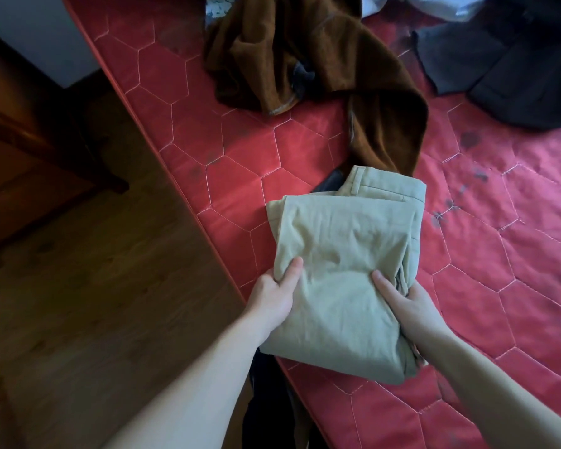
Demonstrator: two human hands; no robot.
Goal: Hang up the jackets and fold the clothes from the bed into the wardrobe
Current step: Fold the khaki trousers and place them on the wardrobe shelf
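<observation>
A dark garment (332,183) shows only a sliver from under the folded trousers (344,270). The black jacket (512,76) runs off the right edge. Pale cloth (412,3) at the top edge is cut off, its kind unclear.

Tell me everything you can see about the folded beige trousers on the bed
The beige trousers are folded into a thick rectangular bundle of matte, cotton-looking cloth, lightly creased. The waistband with a belt loop shows at the far end. They lie on the red quilted bedspread, their near end overhanging its edge. The left hand grips the near left side, thumb on top; the right hand grips the near right side the same way. The far end rests against a brown jacket and something dark beneath.
</observation>
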